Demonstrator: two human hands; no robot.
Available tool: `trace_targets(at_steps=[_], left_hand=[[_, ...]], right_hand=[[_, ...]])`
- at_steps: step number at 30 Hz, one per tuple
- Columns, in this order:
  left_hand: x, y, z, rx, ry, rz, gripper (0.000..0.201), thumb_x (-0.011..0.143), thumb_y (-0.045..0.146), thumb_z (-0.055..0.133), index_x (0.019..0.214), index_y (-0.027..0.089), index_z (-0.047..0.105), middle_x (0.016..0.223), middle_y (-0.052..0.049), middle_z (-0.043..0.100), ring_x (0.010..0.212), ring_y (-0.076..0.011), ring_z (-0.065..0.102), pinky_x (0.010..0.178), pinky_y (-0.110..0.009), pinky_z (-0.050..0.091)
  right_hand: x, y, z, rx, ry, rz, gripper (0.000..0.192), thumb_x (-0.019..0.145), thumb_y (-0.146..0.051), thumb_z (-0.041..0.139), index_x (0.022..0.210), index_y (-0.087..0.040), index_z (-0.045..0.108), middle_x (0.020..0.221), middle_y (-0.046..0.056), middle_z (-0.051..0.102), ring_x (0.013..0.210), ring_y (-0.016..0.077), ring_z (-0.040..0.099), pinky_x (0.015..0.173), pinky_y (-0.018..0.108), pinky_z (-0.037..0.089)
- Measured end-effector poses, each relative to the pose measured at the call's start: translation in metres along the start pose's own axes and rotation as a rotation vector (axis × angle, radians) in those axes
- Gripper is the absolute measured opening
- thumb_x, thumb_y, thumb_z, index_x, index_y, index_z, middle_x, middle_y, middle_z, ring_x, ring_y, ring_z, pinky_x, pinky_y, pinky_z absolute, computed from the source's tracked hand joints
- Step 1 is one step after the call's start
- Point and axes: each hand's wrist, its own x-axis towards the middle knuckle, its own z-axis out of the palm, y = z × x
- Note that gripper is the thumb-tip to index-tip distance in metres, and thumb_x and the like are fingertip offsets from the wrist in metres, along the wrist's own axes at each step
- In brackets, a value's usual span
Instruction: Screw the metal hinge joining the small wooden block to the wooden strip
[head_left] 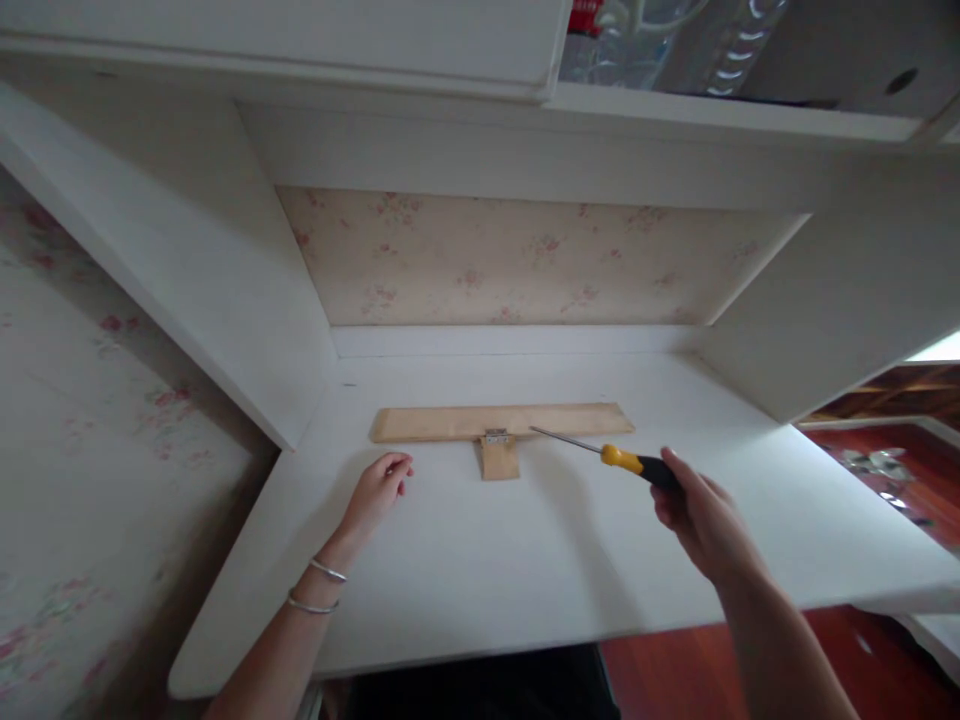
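Note:
A long flat wooden board (442,421) lies across the white desk. A metal hinge (496,436) sits at its near edge and joins it to a small wooden block (500,461). My right hand (701,515) grips the black end of a yellow-and-black screwdriver (619,458). The shaft points left, its tip over or near the board, right of the hinge; contact cannot be made out. Just below the board's left end is my left hand (379,487), fingers curled together. Whatever they may pinch is too small to see.
The white desk (450,580) has side panels (180,230) at left and right and a back wall with flowered paper (480,260). Overhead, a shelf (735,112) holds plastic bottles (630,45). A red-brown floor (667,665) shows below the front edge.

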Motion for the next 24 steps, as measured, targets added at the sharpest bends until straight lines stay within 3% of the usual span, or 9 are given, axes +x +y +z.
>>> trace_targets(at_steps=[3,6,10,12,16,24], left_hand=[[0.030,-0.002,-0.030,0.143,0.103,0.046,0.030,0.076,0.035,0.050,0.095,0.015,0.061,0.086,-0.006,0.067,0.057,-0.0120,0.055,0.051,-0.023,0.041],[0.069,-0.002,-0.060,0.451,0.190,0.099,0.028,0.076,0.025,0.047,0.097,0.015,0.063,0.095,-0.007,0.068,0.072,-0.0155,0.061,0.066,-0.026,0.047],[0.116,0.006,-0.085,0.901,0.238,0.110,0.030,0.078,0.017,0.043,0.098,0.016,0.064,0.103,-0.008,0.067,0.095,-0.0191,0.061,0.084,-0.027,0.045],[0.133,0.012,-0.091,0.980,0.251,0.090,0.030,0.079,0.017,0.042,0.099,0.014,0.064,0.104,-0.012,0.064,0.097,-0.0225,0.060,0.085,-0.031,0.044],[0.157,0.022,-0.100,1.082,0.269,0.055,0.035,0.082,0.017,0.038,0.109,0.010,0.060,0.116,-0.020,0.055,0.094,-0.0284,0.060,0.080,-0.039,0.044],[0.188,0.025,-0.104,1.192,0.156,0.040,0.024,0.081,0.018,0.043,0.093,0.010,0.063,0.109,-0.019,0.057,0.093,-0.0278,0.060,0.081,-0.037,0.042]], right_hand=[[-0.009,0.038,-0.021,0.332,0.031,0.217,0.032,0.071,-0.044,0.069,0.079,-0.018,0.052,0.052,-0.005,0.048,0.038,0.0040,0.037,0.033,0.014,0.031],[-0.021,0.067,-0.030,0.519,-0.024,0.306,0.029,0.073,-0.042,0.067,0.081,-0.018,0.052,0.055,-0.005,0.048,0.038,0.0028,0.033,0.032,0.013,0.030],[-0.036,0.093,-0.024,0.551,-0.142,0.383,0.027,0.072,-0.040,0.069,0.081,-0.018,0.054,0.062,-0.003,0.050,0.044,0.0040,0.037,0.040,0.016,0.038],[-0.041,0.101,-0.017,0.495,-0.179,0.389,0.031,0.071,-0.039,0.071,0.089,-0.018,0.058,0.067,-0.002,0.052,0.047,0.0046,0.040,0.045,0.018,0.040],[-0.045,0.111,-0.003,0.411,-0.317,0.320,0.042,0.074,-0.043,0.067,0.109,-0.022,0.057,0.071,0.001,0.055,0.047,0.0061,0.042,0.043,0.019,0.031],[-0.043,0.114,0.006,0.396,-0.409,0.304,0.051,0.070,-0.048,0.069,0.114,-0.022,0.057,0.074,0.004,0.057,0.048,0.0080,0.045,0.047,0.021,0.029]])
